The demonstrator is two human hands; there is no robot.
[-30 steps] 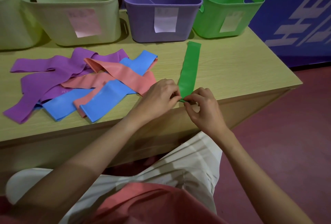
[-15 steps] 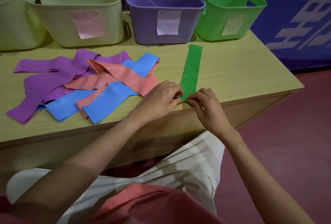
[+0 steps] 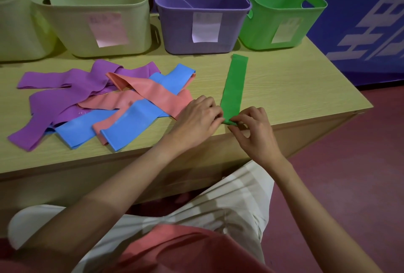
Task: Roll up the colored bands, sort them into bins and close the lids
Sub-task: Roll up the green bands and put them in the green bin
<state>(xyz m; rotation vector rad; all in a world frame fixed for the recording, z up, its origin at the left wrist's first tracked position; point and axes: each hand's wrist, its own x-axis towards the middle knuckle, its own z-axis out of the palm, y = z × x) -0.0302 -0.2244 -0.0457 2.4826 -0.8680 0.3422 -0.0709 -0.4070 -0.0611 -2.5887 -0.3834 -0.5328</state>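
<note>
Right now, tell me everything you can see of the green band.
The green band is a flat strip of smooth, matte, rubbery-looking material, lying straight on the wooden table, apart from the pile of purple, pink and blue bands. Its far end lies just in front of the purple bin and the green bin. Its near end, by the table edge, is curled into a small tight roll. The left hand and the right hand pinch that roll from either side. Most of its length is not yet rolled.
</note>
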